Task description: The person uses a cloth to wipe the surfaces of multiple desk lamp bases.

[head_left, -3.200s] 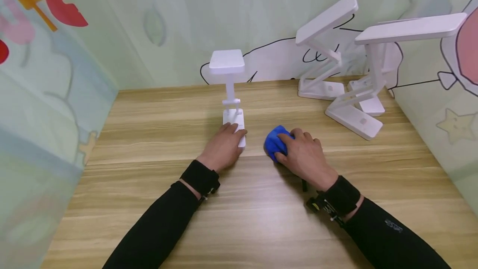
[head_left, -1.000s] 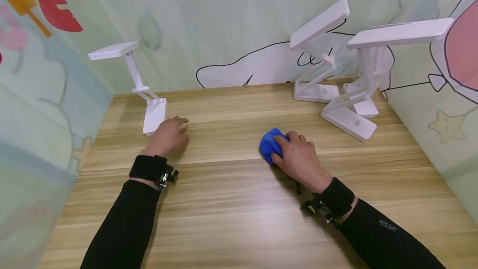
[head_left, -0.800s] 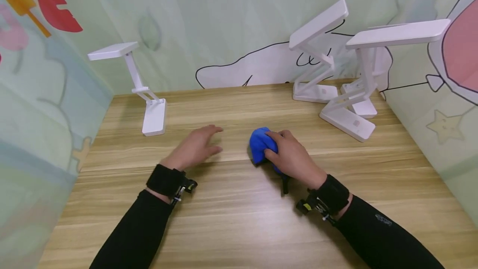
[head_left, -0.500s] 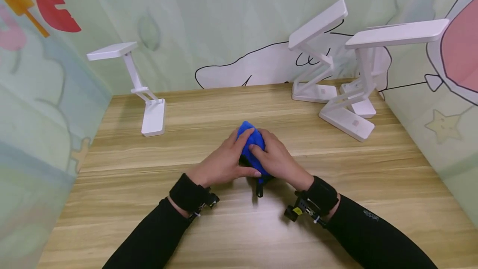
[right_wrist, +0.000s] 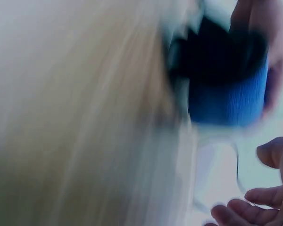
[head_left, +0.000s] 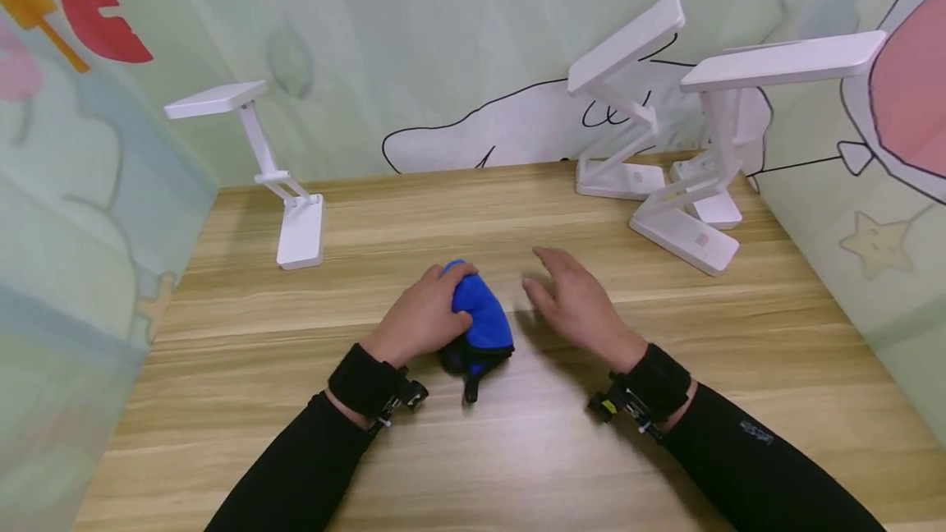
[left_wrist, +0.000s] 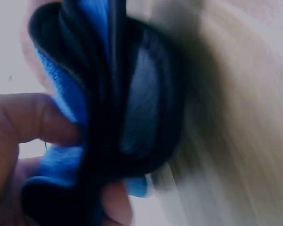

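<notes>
A blue cloth mitt (head_left: 484, 314) with black edging and a black loop is gripped by my left hand (head_left: 421, 310) just above the middle of the table. In the left wrist view the thumb presses the blue fabric, and the mitt's black-bound opening (left_wrist: 104, 94) faces the camera. My right hand (head_left: 580, 302) is to the right of the mitt, apart from it, with nothing in it and the fingers loosely extended. The right wrist view shows the mitt (right_wrist: 226, 99) blurred, beyond the right fingers (right_wrist: 245, 212). A white desk lamp (head_left: 301, 232) stands unfolded at the table's back left.
Three more white folding lamps stand at the back right: one rear lamp (head_left: 621, 179), a front lamp (head_left: 687, 240) with a wide head, and a third lamp (head_left: 717, 210) partly hidden behind it. Printed fabric walls (head_left: 369, 39) border the wooden table (head_left: 554, 450).
The lamp shifted from the middle to the back left, and my left hand left it. The mitt moved left, passing from my right hand to my left; the right hand let go and drew back.
</notes>
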{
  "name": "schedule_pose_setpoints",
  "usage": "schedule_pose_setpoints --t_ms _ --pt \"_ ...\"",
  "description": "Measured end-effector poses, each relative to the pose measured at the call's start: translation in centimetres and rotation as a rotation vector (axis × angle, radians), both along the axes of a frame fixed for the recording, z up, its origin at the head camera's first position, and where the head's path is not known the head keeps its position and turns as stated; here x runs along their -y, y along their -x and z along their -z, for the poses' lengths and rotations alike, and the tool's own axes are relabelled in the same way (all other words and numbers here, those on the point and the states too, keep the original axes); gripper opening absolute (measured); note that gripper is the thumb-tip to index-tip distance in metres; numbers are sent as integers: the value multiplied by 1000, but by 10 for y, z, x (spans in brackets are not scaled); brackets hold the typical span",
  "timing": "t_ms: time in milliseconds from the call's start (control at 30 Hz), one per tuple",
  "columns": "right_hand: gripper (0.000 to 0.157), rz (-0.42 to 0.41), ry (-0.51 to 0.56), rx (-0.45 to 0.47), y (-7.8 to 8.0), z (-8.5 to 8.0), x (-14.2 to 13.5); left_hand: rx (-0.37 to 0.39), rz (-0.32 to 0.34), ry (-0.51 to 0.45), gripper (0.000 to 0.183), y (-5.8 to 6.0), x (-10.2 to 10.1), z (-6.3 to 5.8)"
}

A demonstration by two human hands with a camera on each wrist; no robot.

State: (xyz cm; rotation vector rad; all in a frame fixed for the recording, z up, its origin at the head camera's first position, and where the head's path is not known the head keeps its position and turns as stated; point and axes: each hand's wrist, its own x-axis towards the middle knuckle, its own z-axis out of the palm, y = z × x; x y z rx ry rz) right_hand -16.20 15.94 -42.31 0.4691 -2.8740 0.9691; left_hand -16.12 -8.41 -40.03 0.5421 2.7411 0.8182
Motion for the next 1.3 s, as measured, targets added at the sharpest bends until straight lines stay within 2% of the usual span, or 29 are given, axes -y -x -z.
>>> schedule_pose_setpoints --t_ms 133,267,400,667,833,1067,1300 --pt "55 134 -179 -114 12 4 -37 68 -12 43 58 -1 14 0" --pt "52 251 -273 -209 21 6 -70 85 9 47 56 -1 23 -1" --pt "49 324 -330 -258 26 6 -89 94 37 50 54 -1 27 -2" --pt "49 414 -377 -183 32 5 -104 121 70 60 53 0 32 -1" --pt "47 422 -389 -188 36 4 -107 133 88 61 54 1 36 3" --pt "47 432 -404 -54 37 6 -110 164 111 53 53 -1 38 3" --pt "46 402 -426 -7 34 5 -107 187 142 39 54 -2 36 5"
